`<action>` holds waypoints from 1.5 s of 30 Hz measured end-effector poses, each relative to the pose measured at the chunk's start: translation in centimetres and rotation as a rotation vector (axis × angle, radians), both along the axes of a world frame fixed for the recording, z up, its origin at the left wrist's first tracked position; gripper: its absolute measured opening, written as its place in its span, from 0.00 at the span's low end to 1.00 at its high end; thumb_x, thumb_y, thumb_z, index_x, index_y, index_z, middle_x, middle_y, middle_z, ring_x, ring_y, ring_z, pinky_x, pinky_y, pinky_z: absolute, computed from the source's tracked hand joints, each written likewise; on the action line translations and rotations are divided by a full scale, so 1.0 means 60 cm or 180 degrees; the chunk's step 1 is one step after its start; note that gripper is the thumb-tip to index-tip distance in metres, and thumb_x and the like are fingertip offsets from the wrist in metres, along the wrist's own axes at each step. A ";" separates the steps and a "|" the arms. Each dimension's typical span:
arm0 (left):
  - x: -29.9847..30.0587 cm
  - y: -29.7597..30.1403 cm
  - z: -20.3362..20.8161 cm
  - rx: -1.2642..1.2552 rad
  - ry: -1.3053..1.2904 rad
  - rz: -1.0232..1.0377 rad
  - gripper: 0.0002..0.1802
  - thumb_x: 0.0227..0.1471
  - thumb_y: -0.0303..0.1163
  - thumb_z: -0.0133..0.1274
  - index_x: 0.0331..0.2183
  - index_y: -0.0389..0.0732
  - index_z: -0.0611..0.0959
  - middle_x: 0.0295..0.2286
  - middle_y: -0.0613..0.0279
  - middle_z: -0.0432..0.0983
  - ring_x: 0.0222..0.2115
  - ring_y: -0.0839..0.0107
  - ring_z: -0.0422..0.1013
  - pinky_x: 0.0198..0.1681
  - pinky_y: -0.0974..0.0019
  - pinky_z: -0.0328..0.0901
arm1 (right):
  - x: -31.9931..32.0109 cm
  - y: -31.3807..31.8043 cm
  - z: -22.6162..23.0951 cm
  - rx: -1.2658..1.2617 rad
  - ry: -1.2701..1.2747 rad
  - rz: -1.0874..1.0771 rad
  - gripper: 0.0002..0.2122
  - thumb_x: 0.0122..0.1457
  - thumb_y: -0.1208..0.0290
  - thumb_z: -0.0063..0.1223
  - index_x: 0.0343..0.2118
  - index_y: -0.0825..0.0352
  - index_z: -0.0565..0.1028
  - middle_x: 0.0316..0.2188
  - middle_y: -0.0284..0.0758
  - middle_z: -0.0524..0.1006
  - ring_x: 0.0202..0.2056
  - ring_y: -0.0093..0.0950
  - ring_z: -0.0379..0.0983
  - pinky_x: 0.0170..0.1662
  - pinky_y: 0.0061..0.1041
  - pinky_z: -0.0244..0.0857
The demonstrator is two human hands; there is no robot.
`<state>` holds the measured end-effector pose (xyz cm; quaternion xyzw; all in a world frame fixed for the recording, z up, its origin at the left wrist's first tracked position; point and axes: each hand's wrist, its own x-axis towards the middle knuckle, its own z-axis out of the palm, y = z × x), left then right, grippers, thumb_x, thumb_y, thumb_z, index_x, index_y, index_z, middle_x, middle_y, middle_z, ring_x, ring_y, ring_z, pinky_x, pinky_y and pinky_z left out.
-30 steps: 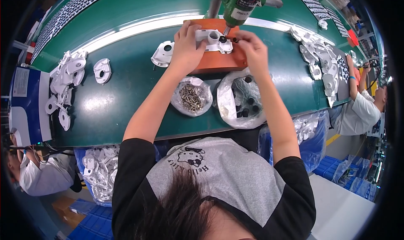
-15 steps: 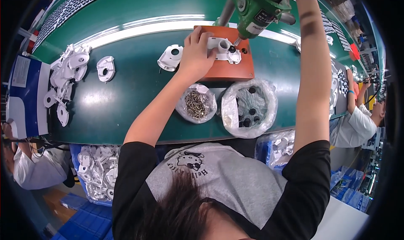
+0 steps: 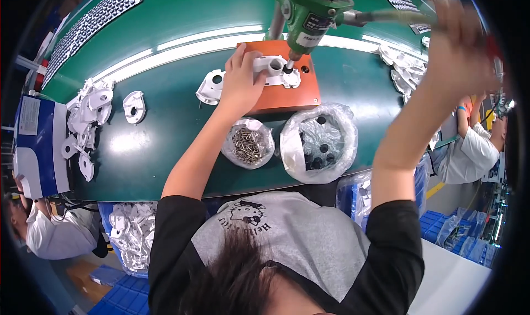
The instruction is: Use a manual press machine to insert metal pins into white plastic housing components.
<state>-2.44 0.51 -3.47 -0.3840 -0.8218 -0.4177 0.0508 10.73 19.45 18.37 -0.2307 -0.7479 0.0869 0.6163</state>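
My left hand [image 3: 243, 80] grips the left end of a white plastic part [image 3: 274, 66], thumb and fingers bent round it. That part lies on an orange block [image 3: 287, 98] on the green bench. Over it stands a green bench press [image 3: 314, 25], its metal tip [image 3: 293, 60] down at a small black piece [image 3: 287, 69] on the part. My right hand [image 3: 461, 53], blurred by motion, is wrapped round the press's lever [image 3: 395, 17] at the right. Another white part [image 3: 210, 87] lies just left of the block.
Near the block stand a bag of small metal screws or pins [image 3: 248, 145] and a bag of black pieces [image 3: 323, 149]. White parts are piled at the left [image 3: 88, 116] and right [image 3: 403, 72]. Below the bench edge is a bin of white parts [image 3: 132, 232]. Co-workers sit at both sides.
My right hand has swung down and nearer with the lever, which now shows at the right. The press tip is lower, at the black piece. My left hand stays on the white part.
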 end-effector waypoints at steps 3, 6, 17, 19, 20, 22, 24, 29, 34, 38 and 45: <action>0.010 0.039 0.006 0.0015 0.0048 -0.0256 0.24 0.45 0.33 0.54 0.46 0.43 0.68 0.54 0.45 0.54 0.52 0.42 0.54 0.53 0.49 0.55 | 0.152 -0.024 -0.100 0.2499 -0.1827 -0.3410 0.16 0.53 0.55 0.48 0.19 0.60 0.63 0.18 0.28 0.56 0.29 0.26 0.61 0.37 0.22 0.57; 0.002 0.001 0.001 -0.0005 0.0098 -0.0061 0.23 0.46 0.32 0.54 0.46 0.44 0.69 0.54 0.45 0.53 0.52 0.42 0.54 0.53 0.49 0.55 | 0.176 -0.061 -0.220 0.0585 -0.0578 0.0331 0.17 0.49 0.50 0.45 0.21 0.63 0.65 0.26 0.35 0.64 0.40 0.33 0.60 0.47 0.31 0.48; 0.006 0.018 0.001 -0.0039 -0.0058 -0.0207 0.21 0.47 0.29 0.51 0.46 0.48 0.70 0.56 0.46 0.51 0.54 0.44 0.51 0.55 0.51 0.53 | 0.200 -0.056 -0.241 -0.0852 0.0697 0.3587 0.23 0.48 0.46 0.42 0.23 0.67 0.69 0.28 0.45 0.74 0.46 0.42 0.61 0.51 0.43 0.50; 0.008 0.019 0.004 -0.0258 0.0107 -0.0210 0.23 0.48 0.30 0.49 0.49 0.49 0.69 0.56 0.46 0.50 0.55 0.44 0.50 0.56 0.51 0.49 | 0.205 -0.057 -0.239 -0.0915 0.0572 0.3434 0.24 0.48 0.45 0.39 0.23 0.68 0.69 0.28 0.45 0.74 0.46 0.43 0.62 0.51 0.42 0.50; 0.009 0.018 0.004 -0.0348 0.0297 -0.0179 0.23 0.49 0.30 0.48 0.50 0.50 0.69 0.56 0.46 0.50 0.56 0.44 0.48 0.57 0.50 0.48 | 0.205 -0.051 -0.234 -0.0878 0.0580 0.3431 0.24 0.48 0.45 0.39 0.23 0.68 0.69 0.28 0.45 0.74 0.46 0.43 0.62 0.51 0.42 0.50; 0.011 0.015 0.006 -0.0515 0.0452 -0.0165 0.23 0.49 0.31 0.46 0.50 0.50 0.69 0.56 0.48 0.50 0.57 0.46 0.45 0.58 0.48 0.43 | 0.195 -0.026 -0.220 -0.0468 0.0363 0.3684 0.27 0.50 0.42 0.35 0.23 0.68 0.70 0.28 0.45 0.74 0.45 0.44 0.63 0.51 0.43 0.50; 0.007 0.007 0.003 -0.0512 0.0657 -0.0186 0.23 0.49 0.31 0.46 0.50 0.50 0.70 0.56 0.48 0.50 0.58 0.47 0.45 0.58 0.48 0.42 | 0.157 0.011 -0.174 -0.0457 0.0721 0.4479 0.39 0.50 0.31 0.23 0.26 0.71 0.72 0.29 0.47 0.74 0.43 0.44 0.64 0.51 0.45 0.50; -0.002 0.000 0.017 -0.0170 0.0439 -0.0548 0.21 0.46 0.33 0.50 0.45 0.46 0.73 0.52 0.49 0.58 0.53 0.51 0.56 0.56 0.51 0.47 | 0.009 -0.093 0.065 -0.3010 0.2770 0.3917 0.18 0.61 0.57 0.38 0.48 0.63 0.66 0.28 0.30 0.72 0.25 0.20 0.66 0.29 0.17 0.60; 0.022 0.038 0.107 0.0846 -0.1409 -0.0807 0.18 0.45 0.22 0.50 0.42 0.37 0.71 0.30 0.62 0.68 0.28 0.71 0.68 0.30 0.68 0.64 | -0.195 0.185 -0.058 -0.2052 0.0561 0.3397 0.19 0.60 0.54 0.38 0.46 0.64 0.66 0.36 0.30 0.66 0.41 0.26 0.62 0.47 0.24 0.54; -0.073 -0.061 0.058 0.1342 -0.0894 -0.0653 0.17 0.49 0.23 0.51 0.42 0.43 0.70 0.33 0.67 0.68 0.26 0.81 0.63 0.26 0.75 0.61 | -0.059 0.056 -0.090 -0.1981 0.0274 0.3262 0.21 0.50 0.63 0.55 0.44 0.71 0.69 0.37 0.37 0.73 0.37 0.23 0.68 0.41 0.21 0.61; -0.199 -0.109 -0.013 0.1854 -0.1028 0.0224 0.17 0.53 0.34 0.49 0.43 0.37 0.71 0.36 0.59 0.69 0.34 0.74 0.67 0.36 0.70 0.64 | 0.161 0.227 -0.298 -0.0981 -0.0782 0.0729 0.14 0.47 0.67 0.53 0.37 0.68 0.74 0.37 0.41 0.73 0.41 0.36 0.69 0.46 0.31 0.61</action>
